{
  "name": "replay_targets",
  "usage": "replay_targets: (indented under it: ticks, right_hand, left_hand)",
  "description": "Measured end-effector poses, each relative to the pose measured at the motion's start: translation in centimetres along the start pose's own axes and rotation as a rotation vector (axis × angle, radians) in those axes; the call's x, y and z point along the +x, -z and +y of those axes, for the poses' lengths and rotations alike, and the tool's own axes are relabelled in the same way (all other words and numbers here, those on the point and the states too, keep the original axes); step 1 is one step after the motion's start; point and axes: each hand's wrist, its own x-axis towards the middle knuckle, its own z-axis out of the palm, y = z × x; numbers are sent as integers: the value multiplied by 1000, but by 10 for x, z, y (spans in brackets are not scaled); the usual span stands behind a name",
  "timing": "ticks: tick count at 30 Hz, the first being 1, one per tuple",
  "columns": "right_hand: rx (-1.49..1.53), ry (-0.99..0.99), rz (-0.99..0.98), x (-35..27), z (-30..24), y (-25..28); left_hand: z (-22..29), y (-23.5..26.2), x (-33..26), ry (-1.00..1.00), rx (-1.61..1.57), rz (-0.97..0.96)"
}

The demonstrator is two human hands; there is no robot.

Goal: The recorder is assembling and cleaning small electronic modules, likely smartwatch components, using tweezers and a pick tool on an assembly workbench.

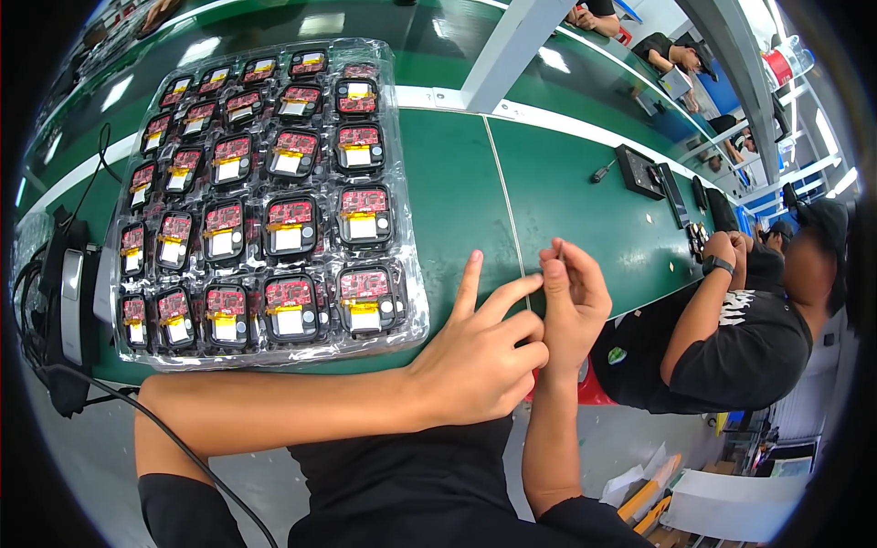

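Observation:
My left hand (484, 356) reaches across from the left with its fingers apart. One digit points up, another stretches toward the right hand's fingertips, and the others bend beside that hand. My right hand (575, 306) is raised at the table edge, thumb and fingertips pinched together; anything between them is too small or hidden. Left of the hands lies a clear plastic tray (416, 301), holding rows of black rounded device housings (290, 306). Each shows a red circuit board, yellow tape and a white rectangle. My left forearm passes along the tray's near edge.
A green work table (448, 183) carries a black box (639, 172) and a small dark tool (601, 172) farther right. Black cables and a dark device (73, 301) sit at far left. A grey post (516, 55) rises behind. A co-worker (740, 338) sits at right.

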Motion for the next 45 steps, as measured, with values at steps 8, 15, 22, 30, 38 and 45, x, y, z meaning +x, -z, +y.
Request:
replay_targets:
  ticks: [8, 15, 22, 30, 38, 45]
  right_hand:
    - [98, -34, 43, 0, 2, 4]
    - [121, 71, 29, 0, 8, 7]
    - [23, 102, -94, 2, 2, 5]
    - [-163, 141, -153, 3, -4, 5]
    - [-528, 277, -247, 8, -16, 4]
    - [-685, 387, -284, 9, -2, 19]
  left_hand:
    - [2, -1, -1, -56, 277, -144]
    - [5, -5, -7, -5, 427, -194]
    - [5, -9, -14, 13, 627, -265]
    - [5, -8, -17, 0, 716, -340]
    - [5, -12, -22, -10, 881, -446]
    - [10, -12, -22, 1, 962, -503]
